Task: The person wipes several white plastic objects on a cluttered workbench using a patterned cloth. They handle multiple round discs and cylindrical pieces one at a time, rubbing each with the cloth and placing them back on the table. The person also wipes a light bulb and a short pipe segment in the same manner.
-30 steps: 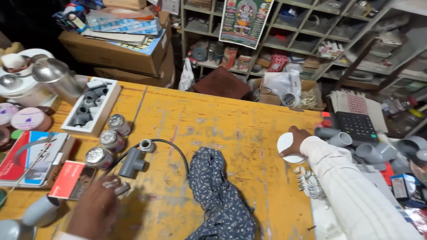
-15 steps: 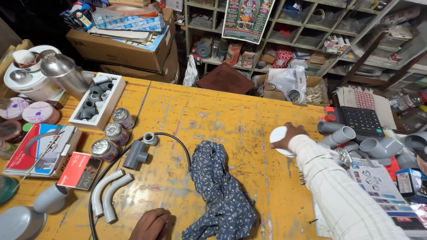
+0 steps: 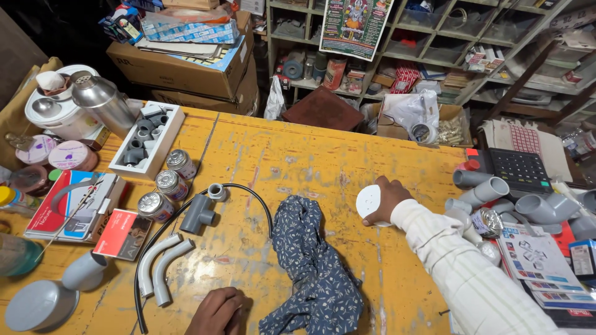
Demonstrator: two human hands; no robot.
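Head view: left hand (image 3: pixel 217 310) cut off by bottom edge, grip state cannot tell, resting on yellow surface (image 3: pixel 298 155) beside blue cloth (image 3: pixel 313 267). Right hand (image 3: pixel 388 198) closed over white round disc (image 3: pixel 368 203). Two grey bends (image 3: pixel 160 267); three tins (image 3: pixel 166 186).

Table centre (image 3: pixel 298 155) free; cloth (image 3: pixel 316 267), fittings (image 3: pixel 496 198) flank.

Left hand (image 3: pixel 217 311) withdrew from the bends (image 3: pixel 159 268) — now resting nearer.
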